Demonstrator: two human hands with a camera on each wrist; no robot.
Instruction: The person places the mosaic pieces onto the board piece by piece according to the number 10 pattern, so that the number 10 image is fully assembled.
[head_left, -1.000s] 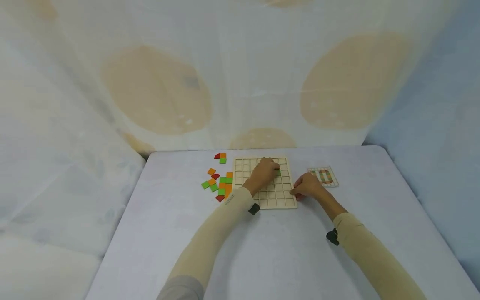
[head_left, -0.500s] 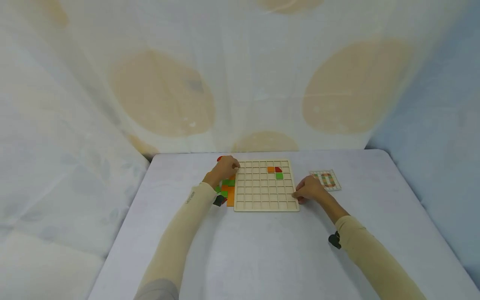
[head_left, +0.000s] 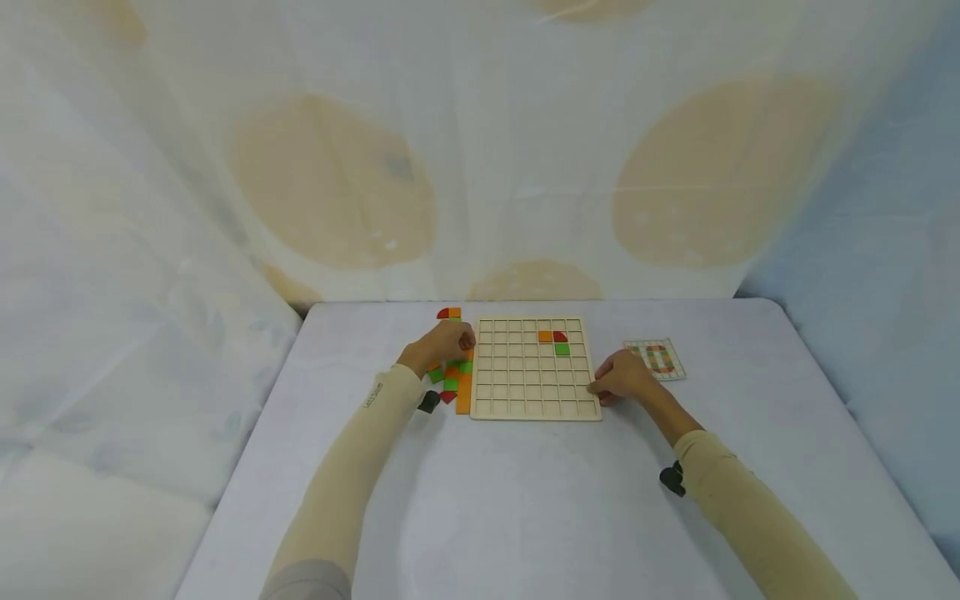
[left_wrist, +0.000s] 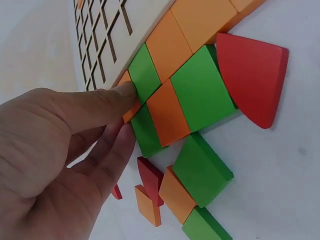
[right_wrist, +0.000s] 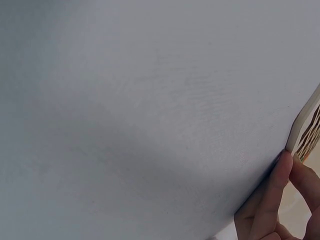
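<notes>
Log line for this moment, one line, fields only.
left hand: fingertips on loose tiles beside grid board | right hand: steadying the board's near right corner | board: three tiles placed | pattern card: right of board

Both arms reach forward, left hand (head_left: 442,343) fingers extended, right hand (head_left: 621,377) curled.

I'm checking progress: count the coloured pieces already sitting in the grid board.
3. An orange square and a red quarter-round side by side in the second row, a green square just below the red one. None look hidden.
</notes>
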